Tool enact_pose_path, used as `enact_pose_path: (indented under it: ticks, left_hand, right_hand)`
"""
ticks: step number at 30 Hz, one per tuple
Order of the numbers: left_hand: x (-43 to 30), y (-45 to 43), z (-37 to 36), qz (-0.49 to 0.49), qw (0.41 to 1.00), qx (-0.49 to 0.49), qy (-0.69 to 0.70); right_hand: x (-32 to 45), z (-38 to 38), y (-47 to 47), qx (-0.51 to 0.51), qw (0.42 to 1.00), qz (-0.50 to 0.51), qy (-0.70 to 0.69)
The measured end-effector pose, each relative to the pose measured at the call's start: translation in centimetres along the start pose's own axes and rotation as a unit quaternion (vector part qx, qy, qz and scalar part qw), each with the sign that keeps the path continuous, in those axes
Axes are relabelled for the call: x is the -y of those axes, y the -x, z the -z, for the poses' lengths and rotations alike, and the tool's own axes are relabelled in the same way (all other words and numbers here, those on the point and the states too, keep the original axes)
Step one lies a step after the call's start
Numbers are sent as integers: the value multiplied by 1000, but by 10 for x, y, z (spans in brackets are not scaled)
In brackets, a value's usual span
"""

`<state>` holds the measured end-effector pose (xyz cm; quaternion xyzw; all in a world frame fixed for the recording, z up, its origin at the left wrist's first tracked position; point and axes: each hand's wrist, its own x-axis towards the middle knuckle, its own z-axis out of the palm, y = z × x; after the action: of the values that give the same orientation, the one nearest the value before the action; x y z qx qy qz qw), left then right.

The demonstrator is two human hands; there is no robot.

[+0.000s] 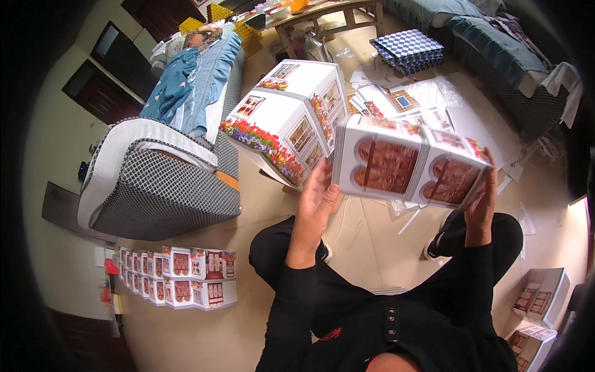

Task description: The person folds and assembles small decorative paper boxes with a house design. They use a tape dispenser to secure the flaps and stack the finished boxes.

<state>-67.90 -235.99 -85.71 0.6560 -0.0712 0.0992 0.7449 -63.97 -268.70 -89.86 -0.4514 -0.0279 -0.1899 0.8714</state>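
Observation:
Between my two hands is a white printed cardboard box shaped like a house front (390, 162), with brown arched windows and grey bands, held tilted above the floor. My left hand (316, 204) supports its left end with the thumb in front. At the right end, my right hand (481, 204) presses flat fingers along the side. Just beyond my left hand stands a larger white house-printed box (288, 121) with red tulips and windows; whether it touches the held box I cannot tell. Flat printed sheets (404, 100) lie on the floor behind.
Rows of similar house boxes (181, 279) stand at lower left, more boxes (541, 297) at lower right. A blue-white checked stack (409, 49) lies near a wooden table (325, 11). A person (204, 39) lies on a bed (158, 186) at left; a sofa (502, 56) is at upper right.

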Motion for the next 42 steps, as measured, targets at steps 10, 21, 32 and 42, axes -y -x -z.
enact_pose_path:
  ticks: [10,21,32,42]
  left_hand:
    - [-41,23,9,-10,999,25,28]
    - [-92,7,16,-159,986,48,19]
    - [-88,-51,62,-184,983,-12,-23]
    - [-68,-58,120,-134,981,-133,-48]
  right_hand:
    - [66,-116,2,14,980,200,-12]
    - [0,-270,24,79,949,301,-42]
    - [-84,-321,46,279,897,294,175]
    - [-106,-330,41,480,852,168,126]
